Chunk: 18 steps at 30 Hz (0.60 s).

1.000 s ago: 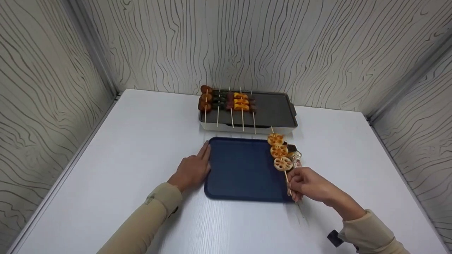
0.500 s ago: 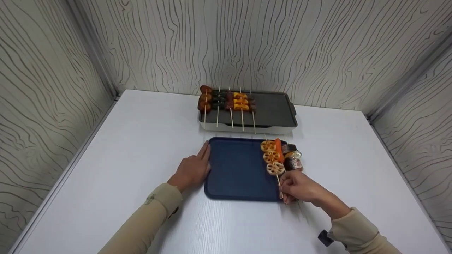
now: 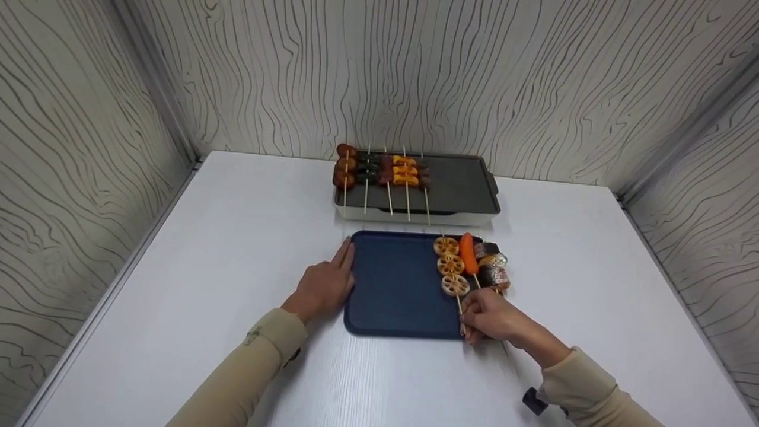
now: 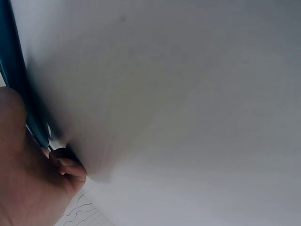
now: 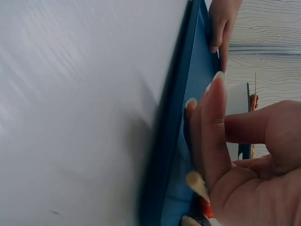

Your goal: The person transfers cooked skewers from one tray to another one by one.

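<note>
A dark blue tray (image 3: 394, 287) lies on the white table. My left hand (image 3: 323, 287) holds its left edge, the forefinger lying along the rim; the left wrist view shows the rim between thumb and curled fingers. At the tray's right side my right hand (image 3: 492, 317) pinches the stick of a skewer with lotus root slices (image 3: 450, 265). Just right of these slices lies an orange sausage skewer (image 3: 468, 254), its stick passing behind the hand. Beyond it, over the tray's right edge, are dark speckled chunks (image 3: 493, 274), partly covered. In the right wrist view a stick end (image 5: 196, 182) shows below my fingers.
Behind the tray stands a black griddle (image 3: 462, 184) with a pale base. Several skewers of food (image 3: 405, 172) lie side by side on its left part, sticks jutting over the front. Wood-patterned walls (image 3: 379, 71) enclose the table on the back and sides.
My right hand has moved left with the lotus root skewer, bringing it over the tray. The orange sausage, hidden at first, now shows beside it. My left hand stays at the tray's edge.
</note>
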Each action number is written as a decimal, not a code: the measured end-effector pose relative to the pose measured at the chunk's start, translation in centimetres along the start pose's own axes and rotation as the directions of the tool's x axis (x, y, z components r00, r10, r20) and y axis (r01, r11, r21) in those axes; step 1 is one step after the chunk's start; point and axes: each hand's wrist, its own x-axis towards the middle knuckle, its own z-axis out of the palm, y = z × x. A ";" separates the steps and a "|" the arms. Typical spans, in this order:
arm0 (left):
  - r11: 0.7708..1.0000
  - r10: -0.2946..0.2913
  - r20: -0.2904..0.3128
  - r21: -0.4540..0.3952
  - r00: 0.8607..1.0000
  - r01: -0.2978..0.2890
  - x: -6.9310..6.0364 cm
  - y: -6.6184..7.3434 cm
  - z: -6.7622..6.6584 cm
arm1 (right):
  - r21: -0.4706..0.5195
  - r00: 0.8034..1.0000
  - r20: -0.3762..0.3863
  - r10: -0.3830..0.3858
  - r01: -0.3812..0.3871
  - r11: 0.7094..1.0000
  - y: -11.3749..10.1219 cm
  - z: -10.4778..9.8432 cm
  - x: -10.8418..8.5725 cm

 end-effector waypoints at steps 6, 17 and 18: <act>1.000 -0.001 0.004 0.011 1.000 0.001 -0.4 0.2 -0.5 | -0.166 0.995 -0.095 -0.015 -0.001 0.986 0.2 0.3 0.3; 1.000 0.019 -0.042 0.002 0.999 -0.019 -0.4 0.2 -0.2 | -0.292 0.990 -0.144 -0.016 -0.027 0.956 0.3 0.6 0.7; 1.000 0.020 -0.043 0.003 0.999 -0.020 -0.4 0.1 -0.1 | -0.289 0.990 -0.142 -0.012 -0.030 0.957 0.3 0.6 0.6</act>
